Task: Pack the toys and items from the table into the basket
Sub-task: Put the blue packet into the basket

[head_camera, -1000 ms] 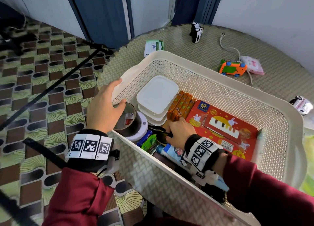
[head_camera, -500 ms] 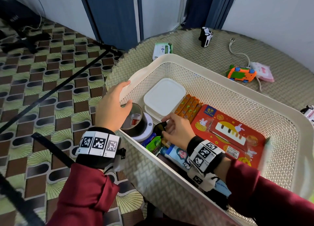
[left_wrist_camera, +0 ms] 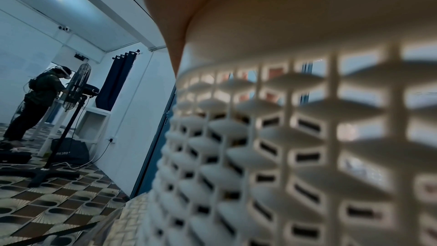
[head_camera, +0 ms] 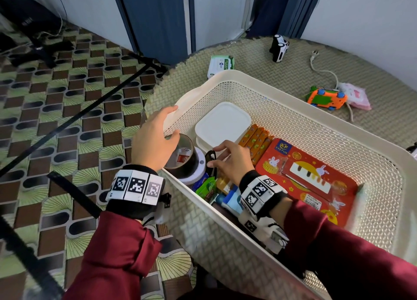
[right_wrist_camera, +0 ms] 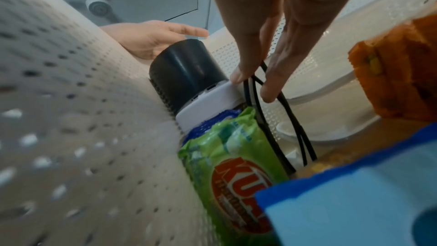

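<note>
The cream mesh basket [head_camera: 293, 96] stands on the woven table. My left hand [head_camera: 173, 122] lies over its left rim with straight fingers, thumb beside a dark tape roll [head_camera: 182, 157]. Inside the basket, my right hand [head_camera: 213, 156] pinches a thin black wire frame [head_camera: 211, 164] between thumb and fingers, next to the tape roll. The right wrist view shows those fingers [right_wrist_camera: 269, 93] on the black frame [right_wrist_camera: 283, 111], above a green packet [right_wrist_camera: 231, 156]. The left wrist view is filled by the basket wall [left_wrist_camera: 260, 137].
In the basket lie white lidded tubs [head_camera: 223, 123], orange packs [head_camera: 257, 139] and a red box [head_camera: 304, 175]. On the table behind it are a tissue pack [head_camera: 221, 65], a black-and-white toy car [head_camera: 278, 48], an orange toy car [head_camera: 327, 97], a pink pack [head_camera: 355, 95] and a white cable [head_camera: 325, 69].
My right hand has come up from among the low items, its fingers now on the black frame near the tape roll. The left hand has stayed on the rim.
</note>
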### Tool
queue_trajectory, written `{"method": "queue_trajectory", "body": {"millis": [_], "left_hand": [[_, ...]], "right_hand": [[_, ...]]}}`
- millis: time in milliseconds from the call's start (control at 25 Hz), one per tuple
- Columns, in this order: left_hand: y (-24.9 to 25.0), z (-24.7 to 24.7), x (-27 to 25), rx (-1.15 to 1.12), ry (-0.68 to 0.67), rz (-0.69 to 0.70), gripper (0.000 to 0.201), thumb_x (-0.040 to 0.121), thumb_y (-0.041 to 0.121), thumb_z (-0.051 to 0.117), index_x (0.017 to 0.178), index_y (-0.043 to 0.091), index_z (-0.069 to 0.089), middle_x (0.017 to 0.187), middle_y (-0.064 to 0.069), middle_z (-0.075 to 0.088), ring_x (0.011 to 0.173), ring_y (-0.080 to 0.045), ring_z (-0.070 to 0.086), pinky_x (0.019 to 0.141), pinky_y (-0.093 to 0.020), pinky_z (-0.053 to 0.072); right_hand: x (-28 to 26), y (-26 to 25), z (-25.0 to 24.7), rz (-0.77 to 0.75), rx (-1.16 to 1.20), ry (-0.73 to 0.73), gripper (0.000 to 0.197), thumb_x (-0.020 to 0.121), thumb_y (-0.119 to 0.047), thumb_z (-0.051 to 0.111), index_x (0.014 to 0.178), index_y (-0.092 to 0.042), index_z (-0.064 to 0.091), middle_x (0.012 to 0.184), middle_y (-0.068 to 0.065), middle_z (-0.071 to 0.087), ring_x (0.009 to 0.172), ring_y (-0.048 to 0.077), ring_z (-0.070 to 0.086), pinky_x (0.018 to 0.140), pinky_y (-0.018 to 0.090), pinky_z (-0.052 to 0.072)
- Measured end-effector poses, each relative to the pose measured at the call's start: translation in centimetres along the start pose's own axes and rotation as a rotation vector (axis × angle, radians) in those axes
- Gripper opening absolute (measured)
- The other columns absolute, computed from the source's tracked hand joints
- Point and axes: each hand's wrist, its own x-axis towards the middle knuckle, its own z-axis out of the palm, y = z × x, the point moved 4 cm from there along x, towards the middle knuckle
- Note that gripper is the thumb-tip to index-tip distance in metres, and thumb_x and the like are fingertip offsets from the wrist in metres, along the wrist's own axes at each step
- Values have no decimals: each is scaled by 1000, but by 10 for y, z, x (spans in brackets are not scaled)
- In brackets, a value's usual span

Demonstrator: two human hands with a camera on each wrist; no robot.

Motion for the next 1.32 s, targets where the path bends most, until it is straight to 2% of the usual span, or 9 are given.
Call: {"method": "queue_trajectory", "body": {"millis": [160,320,400,560,680,760,1080,1160,1320], "left_hand": [[0,0,-1,-17,14,1,48,87,17,62,133,27,50,127,3,59,103,-23,58,79,-38,50],[0,-1,-1,-34,18,0,47,87,15,62,132,26,51,126,1,60,104,-25,58,79,-40,50],[0,-1,-1,-48,24,-3,47,87,14,61,131,26,52,126,1,59,105,-26,57,80,-41,50],[-1,-1,-2,-60,27,-9,46,87,15,62,131,26,52,124,0,61,104,-26,58,81,-43,51],[-1,-1,-1,-60,32,-7,46,86,15,62,130,26,53,123,-2,61,102,-27,58,82,-43,50],[0,-1,-2,-45,37,-8,45,87,15,62,130,26,53,125,-2,60,101,-27,58,80,-40,48],[0,-2,-2,-47,43,5,44,87,15,62,129,25,54,128,0,59,107,-27,58,83,-43,50],[0,-2,-2,-51,49,10,44,87,14,62,129,24,55,128,0,60,108,-26,58,83,-42,50],[-1,-1,-1,-33,48,10,43,88,16,62,129,24,55,127,-1,60,108,-27,58,82,-41,48]], "right_hand": [[-1,-1,0,-40,-37,-62,29,74,-23,79,97,-17,62,71,8,68,62,23,64,67,37,58],[-8,-1,-25,-160,-179,-218,41,77,-19,76,117,-18,65,82,1,70,64,6,63,75,21,55],[-9,2,-43,-219,-228,-255,37,79,-11,74,114,-20,66,86,-1,70,63,-1,60,67,10,49],[-22,14,-55,-222,-464,-422,24,80,-14,71,103,-17,67,96,-2,68,71,-3,54,65,6,42],[-37,29,-34,-294,-915,-622,53,76,-41,73,125,-29,55,117,-6,54,105,13,48,76,25,40],[-43,33,-24,-325,-1077,-663,61,73,-45,74,127,-31,49,125,-5,49,114,19,43,73,30,38],[-54,36,-28,-273,-1167,-593,74,69,-47,77,129,-27,39,128,5,35,99,24,53,59,30,39],[-57,42,-32,-242,-1121,-662,80,66,-45,80,131,-28,36,127,9,34,93,28,56,60,31,39],[-68,53,-31,-159,-1132,-703,84,66,-40,82,131,-29,29,128,13,35,103,33,50,69,36,43]]}}
